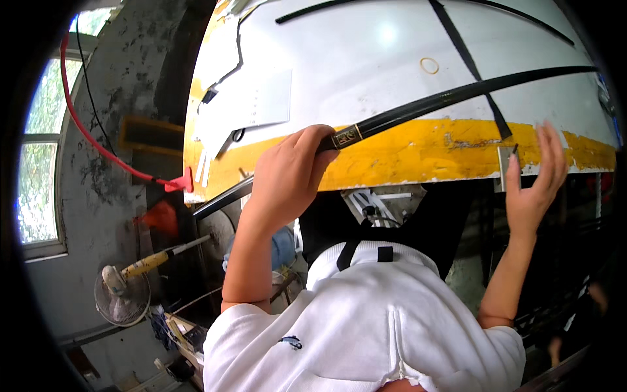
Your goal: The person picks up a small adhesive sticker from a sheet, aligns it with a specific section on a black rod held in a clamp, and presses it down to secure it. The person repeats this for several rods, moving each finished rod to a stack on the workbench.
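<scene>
My left hand (290, 160) is wrapped round a long, glossy black rod (418, 112) with a gold-patterned band just beyond my fingers. The rod slants across the near edge of the table, its thinner end low on the left and its other end far off to the right. Whether it is a scabbard or some other kind of rod, I cannot tell. My right hand (539, 179) is raised at the table edge, fingers apart and holding nothing. Beside its thumb is a small metal plate (503, 168) with a dark pin, fixed at the edge.
The white table (366, 72) has a worn yellow border. On it lie a black strap (457, 39), a rubber band (429, 65), papers (269, 98) and more black strips (313, 10). A red hose (98, 137) and a fan (122, 294) are at the left.
</scene>
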